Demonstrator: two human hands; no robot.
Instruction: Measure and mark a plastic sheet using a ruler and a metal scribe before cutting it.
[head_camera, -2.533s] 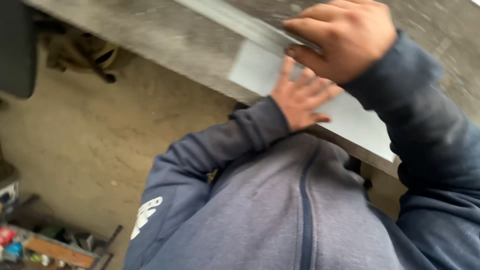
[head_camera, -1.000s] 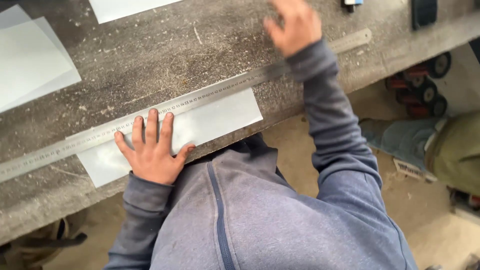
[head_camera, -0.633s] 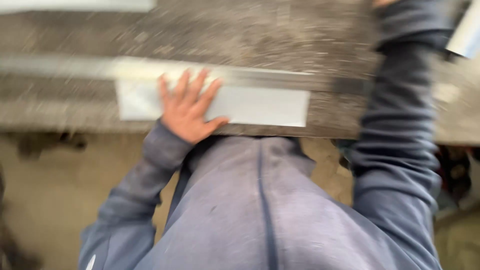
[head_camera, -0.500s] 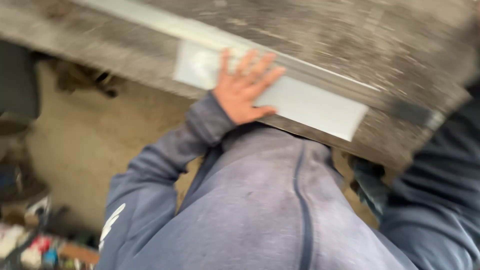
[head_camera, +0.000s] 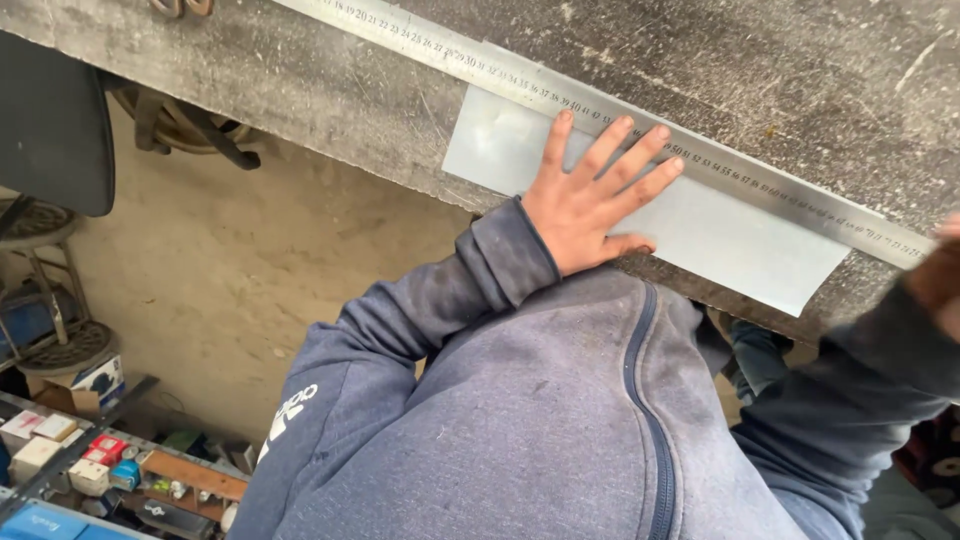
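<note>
1. Nearest us, our blue zip sweatshirt (head_camera: 560, 430) fills the lower view, below the pale sheet (head_camera: 700, 225).
2. Our left hand (head_camera: 590, 195) lies flat on the pale sheet, fingers (head_camera: 612, 150) spread, grip closed on nothing.
3. The pale sheet rests at the near edge of the grey worktop (head_camera: 300, 80).
4. A long steel ruler (head_camera: 480, 62) lies along the sheet's far edge, our fingertips touching it.
5. Our right hand (head_camera: 940, 275) sits at the sheet's right, cut off by the frame; we cannot tell its grip.

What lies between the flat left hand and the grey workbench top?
In the head view, a pale translucent plastic strip lies under the left hand, beside the long steel ruler.
</note>
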